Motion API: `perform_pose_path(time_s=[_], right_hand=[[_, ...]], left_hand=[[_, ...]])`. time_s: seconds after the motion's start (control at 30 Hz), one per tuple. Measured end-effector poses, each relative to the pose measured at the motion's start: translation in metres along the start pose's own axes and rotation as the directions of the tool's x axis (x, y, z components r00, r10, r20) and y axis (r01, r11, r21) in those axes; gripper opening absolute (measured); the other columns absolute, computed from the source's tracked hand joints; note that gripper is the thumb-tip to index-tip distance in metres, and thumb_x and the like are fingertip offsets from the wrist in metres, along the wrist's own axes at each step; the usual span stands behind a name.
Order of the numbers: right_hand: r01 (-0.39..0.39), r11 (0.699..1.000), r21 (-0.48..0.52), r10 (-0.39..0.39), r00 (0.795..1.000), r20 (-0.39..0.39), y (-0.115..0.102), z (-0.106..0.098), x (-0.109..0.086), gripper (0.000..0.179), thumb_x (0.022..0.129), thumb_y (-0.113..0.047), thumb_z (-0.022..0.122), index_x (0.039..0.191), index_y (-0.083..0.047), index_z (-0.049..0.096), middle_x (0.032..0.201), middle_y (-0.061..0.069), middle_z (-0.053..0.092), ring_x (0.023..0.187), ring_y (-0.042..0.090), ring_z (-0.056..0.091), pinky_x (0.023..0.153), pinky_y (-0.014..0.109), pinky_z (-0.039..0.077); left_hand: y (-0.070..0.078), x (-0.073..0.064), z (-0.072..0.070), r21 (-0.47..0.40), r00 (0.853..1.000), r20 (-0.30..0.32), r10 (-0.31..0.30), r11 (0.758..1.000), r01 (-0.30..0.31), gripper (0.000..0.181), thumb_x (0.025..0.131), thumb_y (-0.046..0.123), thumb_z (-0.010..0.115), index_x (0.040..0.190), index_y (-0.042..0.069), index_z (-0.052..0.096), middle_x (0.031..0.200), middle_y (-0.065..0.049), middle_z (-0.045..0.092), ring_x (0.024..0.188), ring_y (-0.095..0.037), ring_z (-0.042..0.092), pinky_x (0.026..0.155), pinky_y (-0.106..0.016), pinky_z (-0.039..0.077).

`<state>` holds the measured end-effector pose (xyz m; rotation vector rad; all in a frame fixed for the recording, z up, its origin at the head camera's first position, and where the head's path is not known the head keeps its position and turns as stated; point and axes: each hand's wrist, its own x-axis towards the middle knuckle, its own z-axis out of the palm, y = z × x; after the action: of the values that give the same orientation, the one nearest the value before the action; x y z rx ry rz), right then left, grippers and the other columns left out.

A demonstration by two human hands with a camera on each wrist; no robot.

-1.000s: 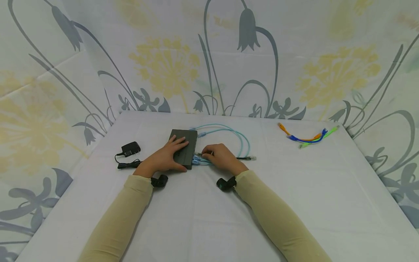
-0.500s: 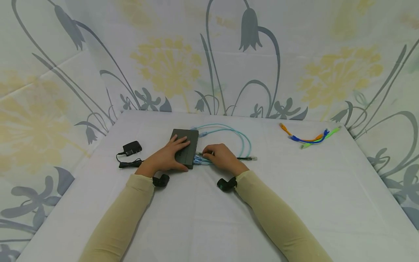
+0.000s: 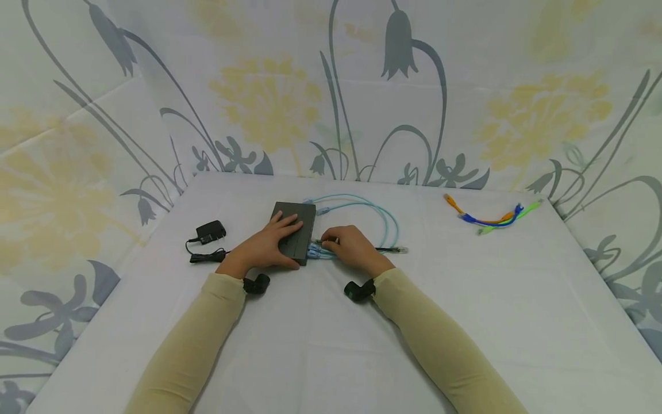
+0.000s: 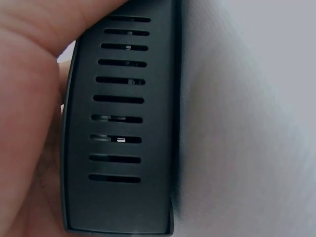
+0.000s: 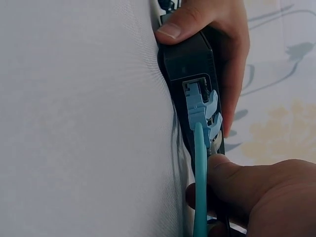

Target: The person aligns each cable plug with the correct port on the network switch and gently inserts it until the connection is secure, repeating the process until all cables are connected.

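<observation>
A black network switch [image 3: 297,244] lies on the white cloth, with my left hand [image 3: 265,244] on it. In the head view the fingers spread over its top and the thumb lies along its near end. The left wrist view shows the slotted side of the switch [image 4: 116,108]. My right hand [image 3: 351,247] pinches a short black network cable [image 3: 388,249] by one end, close against the port side; its other clear plug points right. The right wrist view shows light blue plugs [image 5: 196,106] in the ports beside my right fingertips, which hide the pinched plug.
Light blue cables [image 3: 385,214] loop out to the right of the switch. At left lies a black power adapter [image 3: 211,231] with a bundled cord [image 3: 208,256]. Orange [image 3: 455,206], blue [image 3: 488,222] and green [image 3: 531,207] network cables lie crossed at the far right.
The head view has shifted slightly, so the whole scene appears a little farther right and higher. Both hands keep their places on the switch and the black cable.
</observation>
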<state>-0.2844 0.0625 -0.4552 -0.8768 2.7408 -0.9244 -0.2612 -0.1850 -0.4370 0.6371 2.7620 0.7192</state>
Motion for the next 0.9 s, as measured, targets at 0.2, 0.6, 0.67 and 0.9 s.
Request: perform_pose_path(time_s=[0.2,0.6,0.67,0.9], right_hand=[[-0.002,1.0,-0.013,0.002,1.0,0.003,-0.0009,0.0002,0.0013,0.023,0.098,-0.025,0.058,0.115,-0.016,0.07,0.105,0.001,0.071,0.093,0.016,0.064,0.083,0.034,0.052],[-0.014,1.0,-0.017,0.014,1.0,0.006,-0.0016,0.0017,0.001,0.024,0.098,-0.025,0.058,0.116,-0.015,0.07,0.107,0.002,0.071,0.092,0.017,0.065,0.083,0.035,0.052],[-0.016,1.0,-0.016,0.017,1.0,0.009,-0.0017,0.0016,0.001,0.024,0.098,-0.025,0.058,0.116,-0.015,0.07,0.107,0.002,0.071,0.092,0.017,0.065,0.083,0.034,0.052],[-0.027,1.0,-0.014,0.027,1.0,0.013,-0.0028,0.0011,0.0006,0.024,0.098,-0.025,0.058,0.116,-0.015,0.07,0.106,0.001,0.071,0.092,0.016,0.064,0.083,0.034,0.052]], left_hand=[[0.0014,0.0008,-0.0005,-0.008,1.0,0.001,-0.003,1.0,0.003,0.105,0.071,0.046,0.084,0.155,0.023,0.026,0.165,0.001,0.011,0.151,-0.033,-0.007,0.114,-0.062,0.025],[0.0019,-0.0002,-0.0001,-0.012,1.0,-0.001,-0.005,1.0,0.005,0.104,0.071,0.045,0.084,0.155,0.023,0.027,0.164,0.001,0.012,0.152,-0.033,-0.007,0.113,-0.062,0.026],[0.002,-0.0002,-0.0002,-0.016,1.0,-0.002,-0.003,1.0,0.003,0.104,0.071,0.045,0.084,0.155,0.022,0.027,0.164,0.0,0.012,0.151,-0.034,-0.007,0.113,-0.062,0.025],[0.0014,0.0005,0.0002,-0.008,1.0,0.0,-0.007,1.0,0.007,0.104,0.071,0.046,0.084,0.155,0.023,0.027,0.165,0.001,0.011,0.151,-0.033,-0.007,0.113,-0.062,0.025]])
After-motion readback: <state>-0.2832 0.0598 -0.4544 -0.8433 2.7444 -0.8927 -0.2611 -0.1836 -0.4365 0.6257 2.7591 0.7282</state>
